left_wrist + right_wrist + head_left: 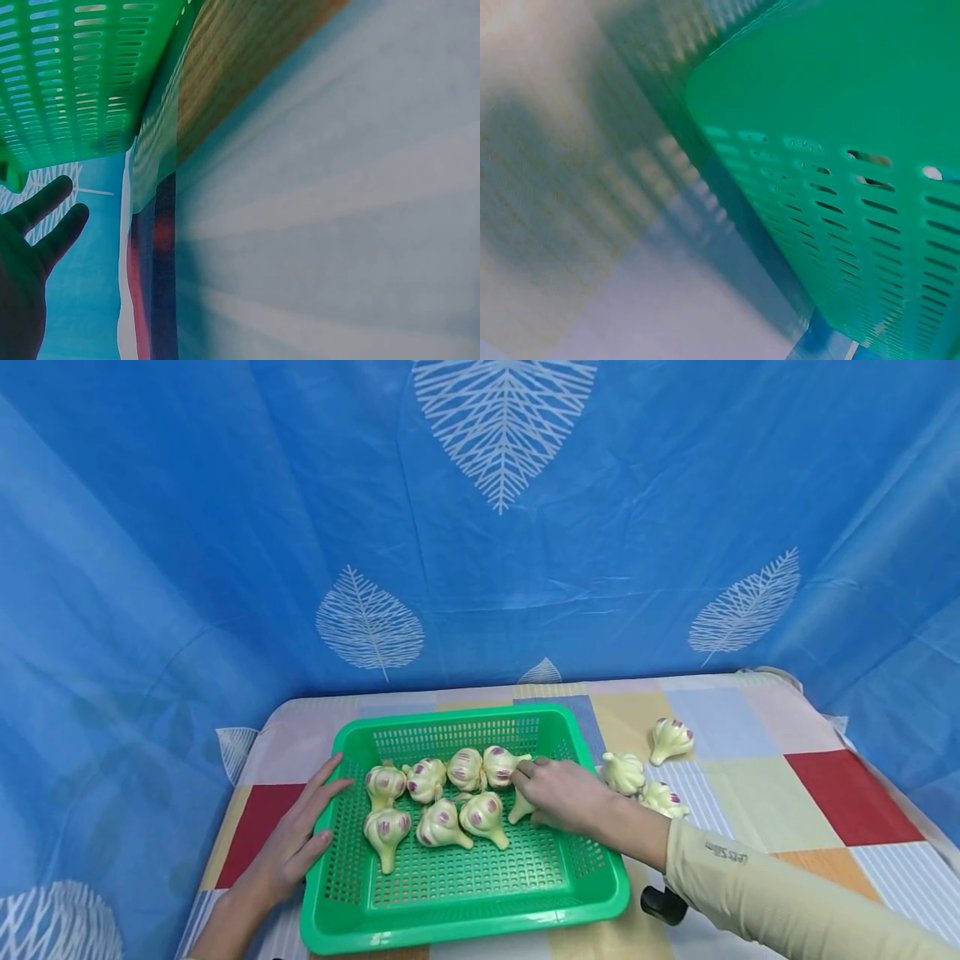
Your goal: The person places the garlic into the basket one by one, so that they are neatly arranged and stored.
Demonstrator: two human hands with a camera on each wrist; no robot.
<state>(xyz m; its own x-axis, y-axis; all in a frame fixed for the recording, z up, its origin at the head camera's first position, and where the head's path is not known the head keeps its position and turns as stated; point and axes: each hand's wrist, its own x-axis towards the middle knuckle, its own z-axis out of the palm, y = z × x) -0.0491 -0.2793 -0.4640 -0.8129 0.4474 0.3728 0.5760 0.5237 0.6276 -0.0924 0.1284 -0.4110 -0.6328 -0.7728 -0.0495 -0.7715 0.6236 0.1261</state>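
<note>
A green perforated plastic basket (465, 935) lies on the table and holds two rows of garlic bulbs (441, 824), pale with purple streaks. Inside its right part, my right hand (566, 793) grips a garlic bulb (520, 810) from above; only the pale stem end shows beneath the fingers. That hand is out of sight in the right wrist view, where the basket's side wall (870, 247) fills much of the picture. My left hand (292, 843) rests against the basket's left rim, fingers extended and spread. In the left wrist view the same hand (30, 262) appears below the basket wall (75, 82).
To the right of the basket lie three loose garlic bulbs (671, 739), two of them close to the right forearm. A black rounded object (663, 906) shows below the right sleeve. The table wears a checked cloth (787, 802), and a blue leaf-patterned curtain (525, 568) hangs behind.
</note>
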